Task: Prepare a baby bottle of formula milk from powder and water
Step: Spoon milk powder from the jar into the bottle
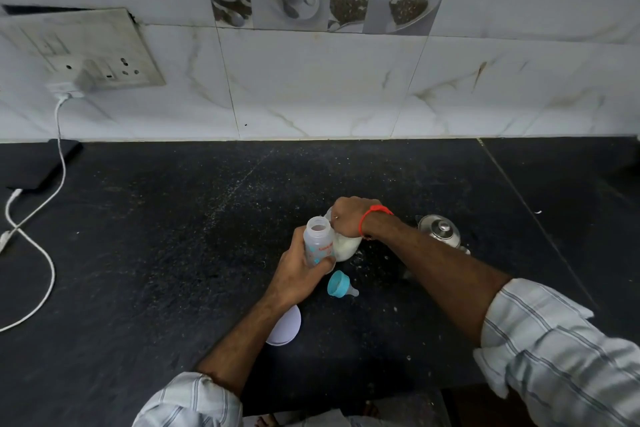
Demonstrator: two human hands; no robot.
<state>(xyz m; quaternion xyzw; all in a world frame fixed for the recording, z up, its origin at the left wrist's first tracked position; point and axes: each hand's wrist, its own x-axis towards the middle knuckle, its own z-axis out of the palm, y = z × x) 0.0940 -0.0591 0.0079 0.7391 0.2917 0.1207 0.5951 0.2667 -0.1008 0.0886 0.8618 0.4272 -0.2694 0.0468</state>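
My left hand (298, 270) grips a clear baby bottle (317, 241) with printed markings, upright and uncapped on the black counter. My right hand (348, 215) is curled over the top of a jar of white powder (346, 246) that stands right behind the bottle; what the fingers hold is hidden. The teal teat cap (341, 283) lies on its side on the counter just in front of the jar.
A steel kettle with a lid (440, 230) stands to the right of the jar, partly behind my right forearm. A white round lid (284, 326) lies under my left forearm. A white charger cable (41, 218) runs from the wall socket (86, 55) across the counter's left side. Powder specks dot the counter (173, 253).
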